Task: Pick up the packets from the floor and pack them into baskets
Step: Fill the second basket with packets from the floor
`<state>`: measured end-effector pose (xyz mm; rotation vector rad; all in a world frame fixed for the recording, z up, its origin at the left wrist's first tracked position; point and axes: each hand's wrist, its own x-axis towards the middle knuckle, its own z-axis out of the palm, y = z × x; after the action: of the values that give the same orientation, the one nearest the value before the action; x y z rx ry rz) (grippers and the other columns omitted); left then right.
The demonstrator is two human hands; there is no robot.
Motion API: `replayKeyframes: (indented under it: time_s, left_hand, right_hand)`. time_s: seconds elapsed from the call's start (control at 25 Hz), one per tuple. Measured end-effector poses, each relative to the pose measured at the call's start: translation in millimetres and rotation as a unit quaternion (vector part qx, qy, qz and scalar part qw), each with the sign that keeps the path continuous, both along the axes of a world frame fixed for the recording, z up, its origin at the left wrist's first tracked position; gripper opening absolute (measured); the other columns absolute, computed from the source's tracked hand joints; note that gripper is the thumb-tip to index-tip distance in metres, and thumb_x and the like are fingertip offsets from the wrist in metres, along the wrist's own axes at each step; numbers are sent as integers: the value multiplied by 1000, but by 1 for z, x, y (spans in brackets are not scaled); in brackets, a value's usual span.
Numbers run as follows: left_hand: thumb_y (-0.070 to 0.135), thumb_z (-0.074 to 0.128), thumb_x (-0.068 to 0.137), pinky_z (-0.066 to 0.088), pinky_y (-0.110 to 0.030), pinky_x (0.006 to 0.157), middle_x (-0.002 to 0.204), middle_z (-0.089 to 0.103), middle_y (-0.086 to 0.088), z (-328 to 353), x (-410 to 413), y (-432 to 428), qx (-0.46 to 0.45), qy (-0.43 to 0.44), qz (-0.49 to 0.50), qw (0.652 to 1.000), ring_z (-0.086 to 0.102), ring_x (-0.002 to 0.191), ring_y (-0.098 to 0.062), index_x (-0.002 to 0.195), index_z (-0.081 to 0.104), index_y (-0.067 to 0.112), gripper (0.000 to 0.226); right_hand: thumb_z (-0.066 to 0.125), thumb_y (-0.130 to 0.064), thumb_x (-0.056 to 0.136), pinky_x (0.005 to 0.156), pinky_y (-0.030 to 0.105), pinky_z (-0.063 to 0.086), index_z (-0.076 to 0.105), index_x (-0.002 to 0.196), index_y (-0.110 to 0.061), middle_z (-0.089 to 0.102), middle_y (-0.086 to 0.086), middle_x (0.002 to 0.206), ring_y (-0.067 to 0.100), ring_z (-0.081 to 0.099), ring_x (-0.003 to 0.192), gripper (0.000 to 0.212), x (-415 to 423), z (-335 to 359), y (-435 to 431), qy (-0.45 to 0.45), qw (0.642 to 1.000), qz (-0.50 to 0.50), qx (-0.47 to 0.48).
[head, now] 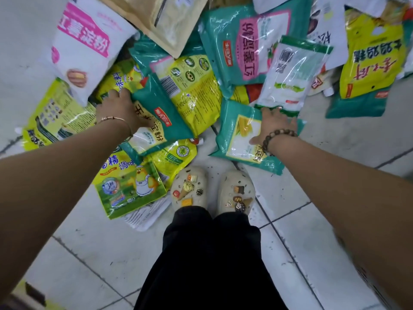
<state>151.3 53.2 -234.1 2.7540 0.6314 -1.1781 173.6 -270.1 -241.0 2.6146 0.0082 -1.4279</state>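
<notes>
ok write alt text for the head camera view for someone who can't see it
Seen from above, a person reaches into a heap of food packets on a white tiled floor, left hand gripping a teal red-labelled packet, right hand lying on a teal corn-picture packet. Beige charm-covered clogs stand below.

Packets lie heaped and overlapping on the tiled floor, among them a yellow-green seasoning packet and a white-and-pink packet. One teal packet is tilted, its upper corner gripped by the left hand. Another teal packet lies flat under the right hand.
</notes>
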Motion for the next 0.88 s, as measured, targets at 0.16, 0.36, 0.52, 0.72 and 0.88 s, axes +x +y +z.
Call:
replayKeyframes:
  time_s: [0.16,0.36,0.52,0.72,0.88]
  left_hand:
    - [66,75,56,46,-41,80,105,62,-17,-7,-6,9,-6,13,9,1000,58,100,-35,107,50,11,80]
    - [75,62,61,44,-39,85,87,63,-8,-9,-18,11,-19,37,25,999,61,94,-32,109,59,21,73]
    - [56,64,77,45,-37,70,86,65,-13,0,-30,4,-85,-11,125,988,58,79,-29,106,64,12,52]
    - [50,55,87,43,-37,67,85,62,-16,25,-44,-6,-107,-16,114,988,58,80,-33,98,61,8,44]
    - [48,50,90,42,-40,66,81,59,-21,60,-49,-24,-101,-18,99,990,57,80,-36,94,58,3,45]
  right_hand:
    - [76,-51,68,113,56,12,25,143,-11,34,13,147,28,31,137,99,-1,-10,3,-31,999,-1,-13]
    - [74,-55,69,109,50,26,38,137,-14,44,13,138,29,39,130,87,4,-17,1,-18,1000,23,-7]
    - [69,-49,78,106,42,30,36,142,-24,50,8,137,27,47,125,75,1,-13,-4,-11,999,-5,40]
    - [58,-36,90,91,36,42,51,131,-19,60,13,123,30,56,111,45,-11,18,-14,-35,987,-78,136]
    - [56,-30,92,83,36,46,58,117,-12,64,17,112,33,59,102,31,-39,51,-24,-88,952,-248,158]
